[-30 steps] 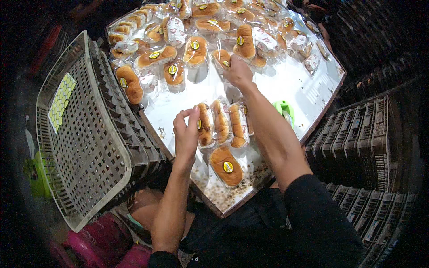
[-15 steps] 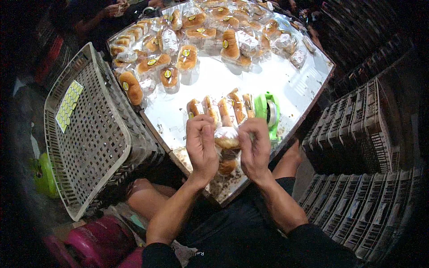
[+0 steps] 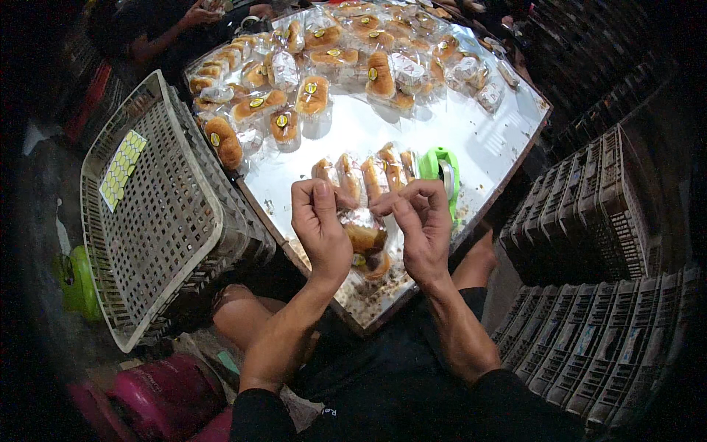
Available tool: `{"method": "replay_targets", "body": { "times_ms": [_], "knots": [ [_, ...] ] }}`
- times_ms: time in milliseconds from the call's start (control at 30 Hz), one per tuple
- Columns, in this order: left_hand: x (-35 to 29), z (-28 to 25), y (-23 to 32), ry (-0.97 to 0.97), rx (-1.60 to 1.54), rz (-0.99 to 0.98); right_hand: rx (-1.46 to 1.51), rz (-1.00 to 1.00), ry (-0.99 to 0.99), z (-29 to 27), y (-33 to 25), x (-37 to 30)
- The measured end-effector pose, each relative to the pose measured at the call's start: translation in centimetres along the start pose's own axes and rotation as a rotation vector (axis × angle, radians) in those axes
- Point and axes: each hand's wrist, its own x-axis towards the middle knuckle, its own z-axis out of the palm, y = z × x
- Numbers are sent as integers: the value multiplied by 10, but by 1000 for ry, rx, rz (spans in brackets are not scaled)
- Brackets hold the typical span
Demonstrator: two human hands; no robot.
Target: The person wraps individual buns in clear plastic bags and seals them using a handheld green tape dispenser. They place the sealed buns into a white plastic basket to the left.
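My left hand is closed, thumb pressed against the bent forefinger. Opposite it, my right hand pinches with thumb and forefinger. Between them is a browned bread bun in a clear plastic bag, whose upper part runs to my fingers. Just below it, another bun lies at the near corner of the white table. Beyond my fingers, several wrapped buns stand in a row. A green tape dispenser stands at the right end of that row, close to my right hand.
Many bagged buns with yellow labels cover the table's far side. A grey plastic crate leans at the left. Stacked crates stand on the right, and a magenta gas cylinder is at lower left. Another person's hand shows at the far left.
My hands have shifted slightly up and a little apart, and the bagged bun between them now sits lower and tilts. The right hand's fingers have turned into a clearer pinch.
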Motion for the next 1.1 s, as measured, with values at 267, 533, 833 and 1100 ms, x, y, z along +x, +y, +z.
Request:
{"method": "replay_targets", "body": {
  "times_ms": [267,533,833,1100],
  "knots": [
    [-5,10,-8,311,178,243,205,15,201,30,9,-1],
    [-16,-13,8,-63,24,-289,-405,-125,283,46,6,5],
    [2,-28,-4,-143,131,-216,-574,-184,-91,34,3,12],
    [1,-29,1,-147,177,-59,-779,-336,-38,25,1,4]
  ]
}}
